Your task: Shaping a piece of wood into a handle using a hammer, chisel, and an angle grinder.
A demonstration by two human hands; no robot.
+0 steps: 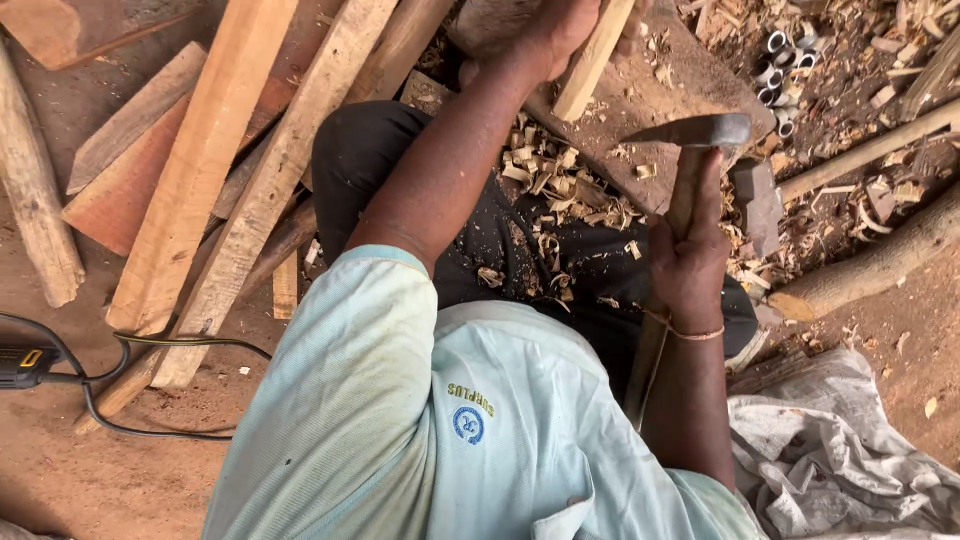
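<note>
Long planks lying at left. Wood stick up top centre, tilted, gripped in left hand, fingers wrapped tight. Adze raised at right, just beside stick; right hand w/ fingers closed round handle. Shavings scattered on lap.

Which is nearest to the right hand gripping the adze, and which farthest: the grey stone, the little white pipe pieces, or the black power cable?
From the right hand:
1. Grey stone, just right of it.
2. White pipe pieces, top right.
3. Black power cable, far left.
</note>
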